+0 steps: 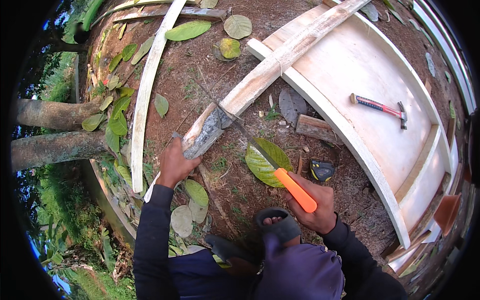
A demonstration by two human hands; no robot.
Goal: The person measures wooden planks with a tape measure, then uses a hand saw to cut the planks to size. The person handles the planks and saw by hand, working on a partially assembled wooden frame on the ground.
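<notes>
My right hand (318, 204) is closed round the orange handle of a hand saw (294, 189). The thin saw blade lies across a long wooden plank (265, 72) close to its near end, where the wood has a grey, rough patch. Gripping that near end is my left hand (175, 162), to the left of the blade. The plank slants away to the upper right and rests over the edge of a wooden panel framed with battens (345, 145). Whether the blade has cut into the wood cannot be made out.
On the panel lies a claw hammer (380, 107). A tape measure (322, 170) and a short wood offcut (317, 129) lie on the soil near my right hand. A pale batten (152, 85) stretches along the left. Leaves, tree trunks (60, 145) and my sandalled foot (278, 224) surround the work.
</notes>
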